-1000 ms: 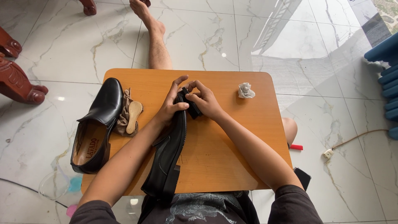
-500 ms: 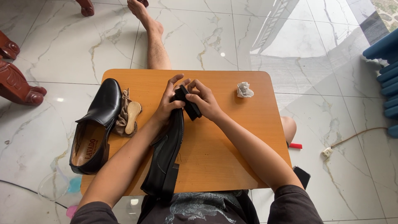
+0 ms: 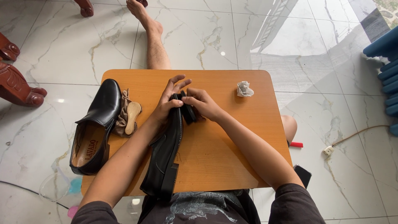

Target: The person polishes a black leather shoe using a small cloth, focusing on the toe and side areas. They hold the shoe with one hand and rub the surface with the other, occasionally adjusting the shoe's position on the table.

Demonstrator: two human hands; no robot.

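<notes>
Black shoe (image 3: 166, 153) on edge: left hand (image 3: 168, 105) fingers clasp toe; right hand (image 3: 203, 105) grips brush (image 3: 188, 111).

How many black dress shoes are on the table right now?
2: one black dress shoe on its side, steadied by the left hand mid-table; the other shoe lies at the table's left edge. None seems hidden.

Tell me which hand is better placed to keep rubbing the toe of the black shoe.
Right. The right hand grips the dark pad against the black shoe at its toe, while the left hand steadies that shoe on its side.
</notes>
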